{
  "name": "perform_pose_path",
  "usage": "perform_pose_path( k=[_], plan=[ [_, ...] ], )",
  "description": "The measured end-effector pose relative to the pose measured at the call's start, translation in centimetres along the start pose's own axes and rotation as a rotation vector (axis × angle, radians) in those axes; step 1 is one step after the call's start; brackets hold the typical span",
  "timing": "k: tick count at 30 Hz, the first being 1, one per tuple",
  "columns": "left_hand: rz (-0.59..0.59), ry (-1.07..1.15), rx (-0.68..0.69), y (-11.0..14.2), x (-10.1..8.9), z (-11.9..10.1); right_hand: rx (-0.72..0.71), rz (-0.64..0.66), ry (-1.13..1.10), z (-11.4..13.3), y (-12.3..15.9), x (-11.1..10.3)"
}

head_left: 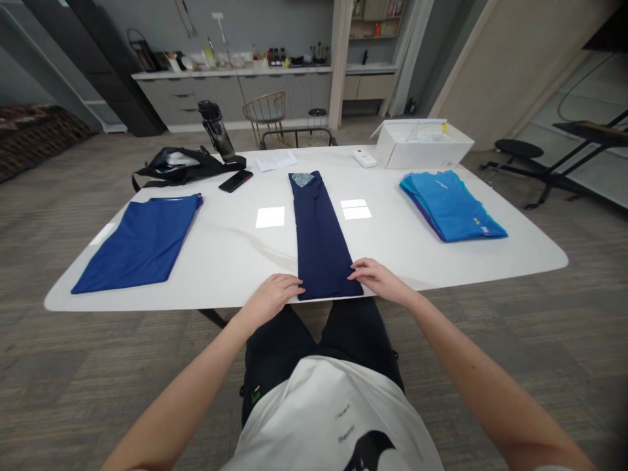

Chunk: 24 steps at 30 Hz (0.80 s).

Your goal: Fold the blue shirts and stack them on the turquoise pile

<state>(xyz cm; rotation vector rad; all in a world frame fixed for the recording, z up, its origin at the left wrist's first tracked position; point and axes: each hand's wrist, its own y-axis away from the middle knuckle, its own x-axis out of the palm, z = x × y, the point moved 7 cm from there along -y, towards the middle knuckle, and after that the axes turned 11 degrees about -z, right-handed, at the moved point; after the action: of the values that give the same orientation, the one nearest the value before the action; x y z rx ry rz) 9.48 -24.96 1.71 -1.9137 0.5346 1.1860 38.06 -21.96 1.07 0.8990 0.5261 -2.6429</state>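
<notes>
A pair of navy trousers (pixel 321 235) lies folded into a long strip in the middle of the white table (pixel 235 261). A patterned grey patch shows at its far end. At the near left corner, my left hand (pixel 276 294) has its fingertips and thumb closed on the fabric edge. My right hand (pixel 377 277) has its fingers bent onto the near right edge, with the thumb close by. A folded blue garment (pixel 142 242) is on the left. Bright blue folded clothes (pixel 451 206) are stacked to the right, with purple fabric showing beneath.
Toward the back left are a black bag (pixel 176 165), a dark bottle (pixel 216 131) and a phone (pixel 236 180). Paper (pixel 276 160), a small white device (pixel 364 158) and a white box (pixel 424 145) are along the far edge. A chair (pixel 265 111) stands beyond.
</notes>
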Motion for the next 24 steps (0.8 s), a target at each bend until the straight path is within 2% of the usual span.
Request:
perform_pose_path(
  k=[3,8,11,14,16,19,21,24],
  plan=[
    [0.025,-0.023,0.071,0.2,-0.1,-0.4,-0.025,0.054,0.067,0.1,0.6,-0.8],
    [0.068,-0.017,0.11,-0.3,0.0,-0.7,-0.132,0.191,0.267,1.5,1.1,-0.5],
    [0.082,0.047,0.062,-1.0,0.1,-0.7,-0.144,0.228,0.306,1.7,0.9,-0.3],
    [0.05,0.206,-0.068,-1.8,0.0,-0.4,-0.098,0.231,0.226,1.8,0.4,-0.4],
    [-0.015,0.363,-0.204,-2.5,-0.7,0.2,-0.039,0.195,0.103,1.9,-0.2,-0.9],
    [-0.091,0.619,-0.424,-4.2,-2.0,1.6,0.029,0.058,-0.043,2.3,-2.2,-2.5],
    [-0.143,0.768,-0.533,-6.2,-3.0,3.1,0.067,-0.065,-0.095,2.4,-4.5,-4.0],
    [-0.331,0.936,-0.675,-10.4,-4.1,6.9,0.146,-0.242,-0.186,1.1,-9.6,-5.7]
  ],
)
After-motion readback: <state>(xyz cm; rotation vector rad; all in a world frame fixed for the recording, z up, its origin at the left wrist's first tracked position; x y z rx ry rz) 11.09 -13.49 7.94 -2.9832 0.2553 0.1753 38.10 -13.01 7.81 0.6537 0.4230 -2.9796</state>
